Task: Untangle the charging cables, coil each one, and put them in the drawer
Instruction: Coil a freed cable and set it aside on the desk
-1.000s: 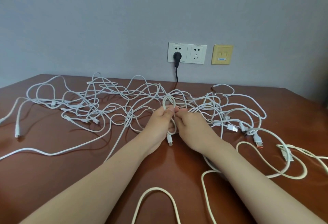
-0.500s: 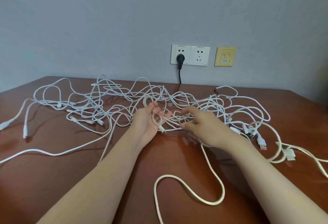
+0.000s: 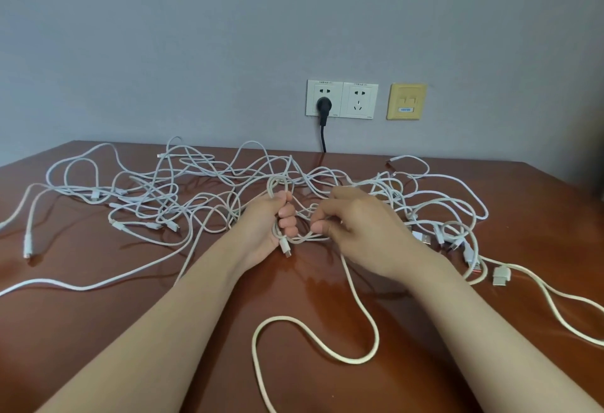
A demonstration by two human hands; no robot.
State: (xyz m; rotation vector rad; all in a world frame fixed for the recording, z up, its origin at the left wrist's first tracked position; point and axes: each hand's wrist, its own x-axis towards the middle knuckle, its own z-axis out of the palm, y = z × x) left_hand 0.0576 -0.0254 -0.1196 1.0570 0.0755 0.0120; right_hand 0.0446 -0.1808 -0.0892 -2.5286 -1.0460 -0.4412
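Observation:
A wide tangle of white charging cables (image 3: 202,190) sprawls across the brown wooden table (image 3: 98,331). My left hand (image 3: 266,226) is closed around a small coil of one white cable (image 3: 277,183), with loops standing above the fist and a plug end (image 3: 285,247) hanging below it. My right hand (image 3: 362,226) pinches the same cable just to the right of the coil. That cable's slack (image 3: 359,308) runs from my right hand toward me and curls in a loop near the table's front. No drawer is in view.
Loose USB plugs (image 3: 470,255) lie at the right of the tangle, and more plug ends (image 3: 27,245) at the far left. On the grey wall are a white double socket (image 3: 341,98) with a black plug (image 3: 323,106) and a yellow data plate (image 3: 406,101).
My hands have moved slightly apart. The left one has closed tighter on the growing coil, the right has pulled more cable in, and the slack loop near me has changed shape.

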